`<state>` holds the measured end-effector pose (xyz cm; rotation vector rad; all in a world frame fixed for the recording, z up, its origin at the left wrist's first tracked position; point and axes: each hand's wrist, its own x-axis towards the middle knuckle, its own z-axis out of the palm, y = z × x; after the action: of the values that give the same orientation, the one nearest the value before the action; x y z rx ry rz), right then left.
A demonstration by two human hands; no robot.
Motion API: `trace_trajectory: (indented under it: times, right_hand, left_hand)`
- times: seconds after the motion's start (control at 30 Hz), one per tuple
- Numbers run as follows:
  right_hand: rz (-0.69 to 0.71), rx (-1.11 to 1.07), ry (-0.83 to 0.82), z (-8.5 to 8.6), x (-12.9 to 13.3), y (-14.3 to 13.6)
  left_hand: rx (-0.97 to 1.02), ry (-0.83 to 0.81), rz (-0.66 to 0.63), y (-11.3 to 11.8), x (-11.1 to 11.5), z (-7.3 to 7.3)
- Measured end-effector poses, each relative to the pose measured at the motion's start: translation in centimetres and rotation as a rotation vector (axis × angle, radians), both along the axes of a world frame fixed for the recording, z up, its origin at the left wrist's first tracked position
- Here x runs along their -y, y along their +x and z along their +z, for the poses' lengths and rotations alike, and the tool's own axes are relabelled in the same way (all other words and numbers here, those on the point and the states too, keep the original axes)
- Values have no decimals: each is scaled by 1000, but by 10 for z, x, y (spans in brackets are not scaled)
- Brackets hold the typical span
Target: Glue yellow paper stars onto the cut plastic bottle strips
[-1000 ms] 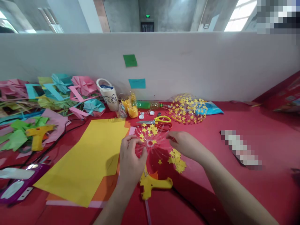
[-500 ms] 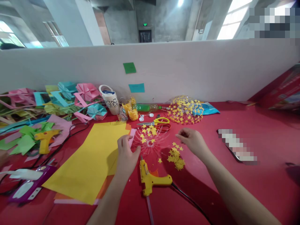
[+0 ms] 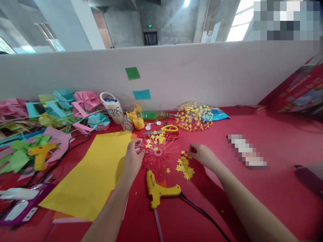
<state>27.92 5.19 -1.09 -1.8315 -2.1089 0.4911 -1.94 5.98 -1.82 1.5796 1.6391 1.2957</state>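
Note:
A clear plastic bottle bottom cut into spread strips (image 3: 158,152) lies on the red table, with several yellow paper stars (image 3: 157,138) on its far side. At its left edge my left hand (image 3: 133,158) has its thumb and fingers apart, holding nothing. My right hand (image 3: 203,155) is closed in a pinch beside a pile of yellow stars (image 3: 185,167); its fingertips are partly hidden, and I cannot make out what they hold. Nearer me lies a yellow glue gun (image 3: 161,191), its nozzle pointing away. One loose star (image 3: 168,170) lies between gun and pile.
Yellow paper sheets (image 3: 93,174) lie left, beyond them another glue gun (image 3: 41,154) and a purple power strip (image 3: 25,205). Scissors (image 3: 169,128), a green bottle (image 3: 151,115), a star-covered clear dome (image 3: 194,117) and a white tumbler (image 3: 115,112) line the back. A blurred phone (image 3: 246,151) lies right.
My right hand has come down closer to the star pile. My left hand stays by the plastic piece, its thumb nearer the fingers. The whole view has shifted slightly.

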Motion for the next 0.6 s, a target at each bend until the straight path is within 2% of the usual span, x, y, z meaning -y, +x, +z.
trace_trajectory:
  times: [0.23,0.3,0.4,0.47,0.6]
  right_hand:
    - [93,76,-19,-10,2,4]
    - [92,88,-34,-11,1,6]
    - [90,101,-58,-14,-1,8]
    - [92,114,-71,-15,-3,7]
    - [95,159,-77,-13,-1,6]
  left_hand:
    - [-8,54,-47,-5,-17,-3]
    - [-37,154,13,-8,-14,-1]
    - [-99,398,156,-12,-2,5]
    - [-118,477,170,-13,7,11]
    - [-76,515,116,-8,18,21]
